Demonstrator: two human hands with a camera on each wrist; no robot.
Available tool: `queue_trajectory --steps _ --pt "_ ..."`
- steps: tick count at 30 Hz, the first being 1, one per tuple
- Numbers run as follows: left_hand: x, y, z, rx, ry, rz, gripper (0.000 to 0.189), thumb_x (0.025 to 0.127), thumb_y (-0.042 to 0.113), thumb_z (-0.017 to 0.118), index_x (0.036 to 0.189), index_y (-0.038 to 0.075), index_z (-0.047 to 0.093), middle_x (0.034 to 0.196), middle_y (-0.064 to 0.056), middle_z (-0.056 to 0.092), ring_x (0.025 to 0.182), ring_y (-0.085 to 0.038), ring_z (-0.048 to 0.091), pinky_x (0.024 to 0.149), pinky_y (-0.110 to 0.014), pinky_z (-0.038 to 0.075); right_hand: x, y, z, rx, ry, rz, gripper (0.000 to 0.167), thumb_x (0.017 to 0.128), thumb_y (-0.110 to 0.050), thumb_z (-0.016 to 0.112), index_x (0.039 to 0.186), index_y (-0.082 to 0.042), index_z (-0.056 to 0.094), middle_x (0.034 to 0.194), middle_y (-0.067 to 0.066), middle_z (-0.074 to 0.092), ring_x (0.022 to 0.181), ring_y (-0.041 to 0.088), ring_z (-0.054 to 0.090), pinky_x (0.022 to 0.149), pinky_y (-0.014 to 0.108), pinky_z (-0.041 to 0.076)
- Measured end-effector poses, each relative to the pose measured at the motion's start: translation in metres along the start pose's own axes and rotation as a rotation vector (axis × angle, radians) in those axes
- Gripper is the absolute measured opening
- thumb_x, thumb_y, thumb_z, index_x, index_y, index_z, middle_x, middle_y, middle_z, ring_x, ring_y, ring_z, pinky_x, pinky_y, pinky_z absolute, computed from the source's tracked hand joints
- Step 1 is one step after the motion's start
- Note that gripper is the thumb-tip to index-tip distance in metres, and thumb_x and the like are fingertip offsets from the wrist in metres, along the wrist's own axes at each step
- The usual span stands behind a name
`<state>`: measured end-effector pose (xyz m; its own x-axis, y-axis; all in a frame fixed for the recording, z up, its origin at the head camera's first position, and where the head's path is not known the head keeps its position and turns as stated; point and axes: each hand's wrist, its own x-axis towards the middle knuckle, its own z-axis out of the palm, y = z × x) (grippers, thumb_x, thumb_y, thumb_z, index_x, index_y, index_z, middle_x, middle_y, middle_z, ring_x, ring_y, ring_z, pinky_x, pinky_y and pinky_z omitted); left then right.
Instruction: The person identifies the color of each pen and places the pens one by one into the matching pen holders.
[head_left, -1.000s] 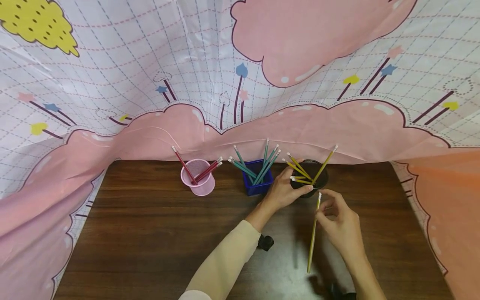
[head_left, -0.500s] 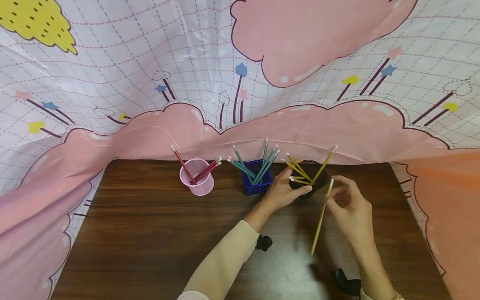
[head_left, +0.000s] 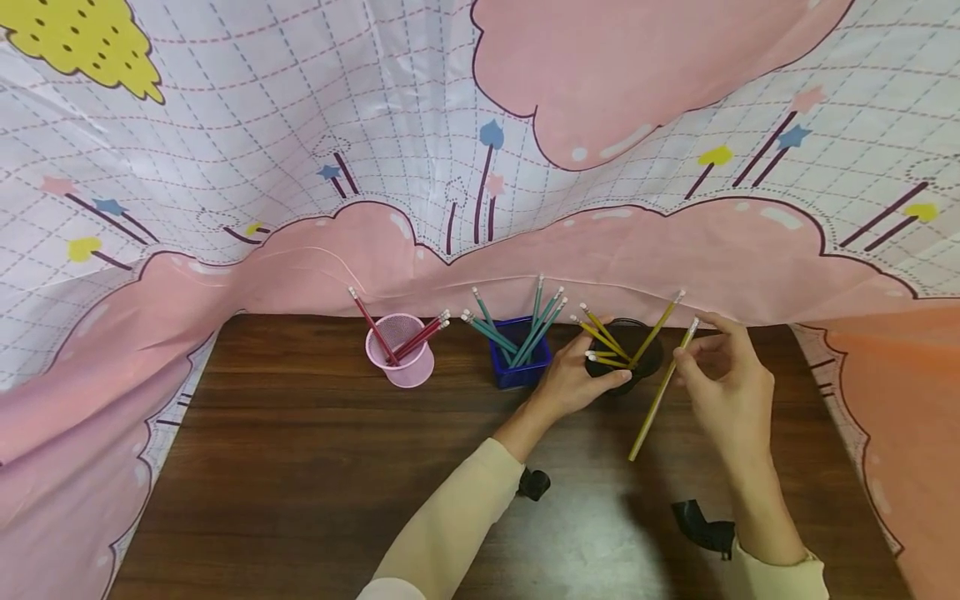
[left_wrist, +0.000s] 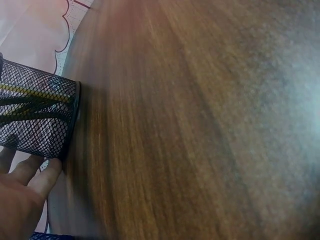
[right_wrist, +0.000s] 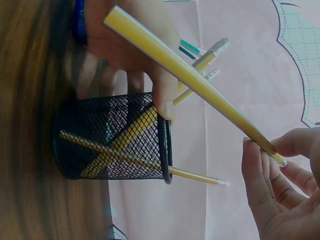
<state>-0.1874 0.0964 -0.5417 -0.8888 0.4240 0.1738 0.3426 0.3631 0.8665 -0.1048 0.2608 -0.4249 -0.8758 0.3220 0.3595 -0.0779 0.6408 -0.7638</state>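
My right hand (head_left: 731, 379) pinches a yellow pencil (head_left: 660, 396) close to its white eraser end, so the pencil slants down to the left in the head view. In the right wrist view the held pencil (right_wrist: 190, 80) crosses in front of the other hand. A black mesh cup (head_left: 647, 354) with several yellow pencils (head_left: 651, 329) leaning in it stands just left of the pinched one. My left hand (head_left: 566, 375) grips this cup from its left side, thumb at the near rim. In the left wrist view fingers (left_wrist: 47, 177) touch the cup's mesh wall (left_wrist: 37, 135).
Left of the black cup stands a blue square mesh holder (head_left: 513, 379) with several green pencils (head_left: 542, 329). Farther left is a pink mesh cup (head_left: 408, 375) with red pencils (head_left: 367, 321). A patterned cloth (head_left: 480, 283) hangs behind the wooden table (head_left: 315, 467).
My right hand has moved up and to the right with the yellow pencil, which now tilts more. The left hand stays at the black cup.
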Motion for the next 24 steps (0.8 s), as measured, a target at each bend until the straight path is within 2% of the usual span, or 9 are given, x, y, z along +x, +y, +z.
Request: queue_trajectory --steps 9,16,24 --pt "0.001 -0.001 0.000 0.007 -0.016 0.001 0.082 0.082 0.042 0.080 0.151 0.034 0.037 0.135 0.005 0.061 0.126 -0.011 0.054 0.101 -0.026 0.045 0.010 0.005 0.000 0.030 0.022 0.028 0.053 0.088 -0.002 0.073 0.137 -0.014 0.057 0.085 -0.003 0.063 0.055 -0.009 0.060 0.050 0.010 0.048" --pt "0.000 -0.001 0.000 -0.010 -0.015 0.012 0.081 0.082 0.041 0.081 0.150 0.033 0.038 0.136 0.004 0.060 0.127 -0.010 0.053 0.102 -0.026 0.044 0.031 0.001 -0.001 0.033 0.056 -0.001 0.050 0.089 0.001 0.069 0.136 -0.010 0.057 0.085 -0.004 0.061 0.058 -0.011 0.059 0.048 0.009 0.046" --pt "0.000 -0.001 0.000 0.002 -0.020 -0.010 0.081 0.082 0.043 0.080 0.150 0.036 0.037 0.140 0.005 0.057 0.128 -0.012 0.052 0.102 -0.029 0.045 0.054 0.000 0.001 0.140 0.073 0.017 0.051 0.088 0.001 0.070 0.136 -0.011 0.056 0.085 -0.001 0.061 0.053 -0.002 0.063 0.052 0.014 0.053"
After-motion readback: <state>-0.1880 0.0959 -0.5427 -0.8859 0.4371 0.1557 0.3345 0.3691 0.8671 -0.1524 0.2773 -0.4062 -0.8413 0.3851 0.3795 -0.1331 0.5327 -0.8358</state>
